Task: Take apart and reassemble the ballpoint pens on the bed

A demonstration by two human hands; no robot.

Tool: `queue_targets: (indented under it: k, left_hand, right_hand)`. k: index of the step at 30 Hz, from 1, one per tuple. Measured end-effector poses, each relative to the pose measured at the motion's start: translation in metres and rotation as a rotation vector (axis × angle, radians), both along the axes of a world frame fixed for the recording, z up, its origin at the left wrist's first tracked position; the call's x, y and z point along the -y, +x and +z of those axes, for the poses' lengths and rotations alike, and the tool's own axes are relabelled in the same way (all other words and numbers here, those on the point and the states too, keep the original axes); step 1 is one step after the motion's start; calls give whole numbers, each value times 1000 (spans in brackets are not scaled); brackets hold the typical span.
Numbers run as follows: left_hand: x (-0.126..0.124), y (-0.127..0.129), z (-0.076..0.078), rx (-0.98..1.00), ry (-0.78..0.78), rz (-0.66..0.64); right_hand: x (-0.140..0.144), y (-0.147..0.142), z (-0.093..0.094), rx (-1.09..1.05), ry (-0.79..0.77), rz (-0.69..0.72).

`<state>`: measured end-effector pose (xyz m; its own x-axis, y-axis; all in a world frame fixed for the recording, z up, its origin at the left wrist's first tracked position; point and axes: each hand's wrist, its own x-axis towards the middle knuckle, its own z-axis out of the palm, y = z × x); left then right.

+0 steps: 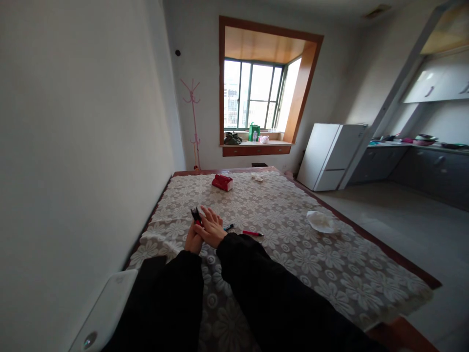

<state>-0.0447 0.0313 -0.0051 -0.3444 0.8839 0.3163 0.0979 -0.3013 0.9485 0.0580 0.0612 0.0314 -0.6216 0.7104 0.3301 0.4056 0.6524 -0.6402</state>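
My left hand (193, 241) is closed around a bunch of slim black-ended pieces (195, 214) with some red low down, which look like pens; their lower parts are hidden in the hand. My right hand (211, 229) lies against my left hand and the bunch, its fingers stretched out. Just right of it, a dark pen with a bit of blue (229, 227) rests on the tablecloth, partly covered by the hand. A red pen with a black end (252, 233) lies farther right.
The table bears a patterned tablecloth (289, 215), rumpled near my hands. On it are a red packet (222, 182), small pale scraps (257, 178) and a crumpled white plastic bag (321, 222). A wall (110, 122) borders the left side. A white appliance (98, 308) stands front left.
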Motion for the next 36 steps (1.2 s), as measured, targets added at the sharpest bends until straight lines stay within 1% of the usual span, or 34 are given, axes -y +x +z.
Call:
queue_targets:
  k: [3, 4, 5, 6, 8, 11, 13, 16, 18, 21, 24, 28, 31, 34, 36]
  left_hand:
    - [12, -15, 8, -613, -311, 227]
    - [15, -19, 10, -794, -392, 291]
    - [19, -22, 13, -941, -462, 328]
    - [21, -24, 15, -1047, -519, 341]
    - [24, -24, 18, -1150, -582, 328]
    - [24, -22, 19, -1168, -604, 312]
    - [23, -19, 18, -1168, -604, 325]
    - [23, -14, 16, -1169, -574, 343]
    - [23, -12, 14, -1191, -544, 332]
    - [22, -12, 14, -1242, -490, 263]
    - [21, -15, 14, -1288, -478, 224]
    - [22, -16, 17, -1291, -484, 286]
    - [25, -13, 20, -1264, -469, 326]
    - [26, -12, 21, -1229, -457, 337]
    - [25, -13, 21, -1206, -418, 311]
  right_hand:
    - [-7, 31, 1, 88, 53, 17]
    - [-13, 45, 1, 101, 73, 21]
    - [-19, 60, -1, 113, 85, 16]
    - [-27, 76, -3, 110, 85, -17]
    - [-44, 108, -10, 96, 60, -87]
    - [-64, 148, -24, 42, 50, -132]
    - [-70, 164, -36, -13, 73, -154]
    - [-71, 175, -51, -84, 104, -145]
    - [-70, 177, -57, -111, 117, -151]
    - [-69, 180, -57, -117, 135, -189]
    - [-69, 184, -52, -49, 148, -226]
    - [-67, 189, -47, 64, 146, -271]
    - [-65, 190, -47, 122, 139, -276]
    - [-64, 189, -46, 161, 143, -285]
    - [-64, 189, -46, 171, 142, -298]
